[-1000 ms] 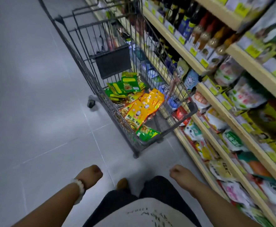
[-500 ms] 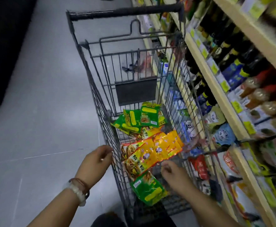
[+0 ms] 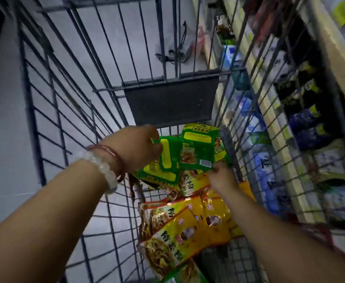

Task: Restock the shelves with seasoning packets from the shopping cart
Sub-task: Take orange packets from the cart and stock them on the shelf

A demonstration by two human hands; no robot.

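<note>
Your left hand (image 3: pixel 140 147) and right hand (image 3: pixel 220 176) have now moved deep into the cart (image 3: pixel 45 111). Both grip the green seasoning packets (image 3: pixel 188 152), fingers curled on their edges.

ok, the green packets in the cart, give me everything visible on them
The green packets are flat, glossy pouches with yellow label panels and a food picture; one shows a small white barcode sticker. Several overlap in a loose pile at the far end of the shopping cart, below its dark flap, partly over the yellow packets. The left hand grips the pile's left edge; the right hand touches its lower right corner. The print is too blurred to read.
</note>
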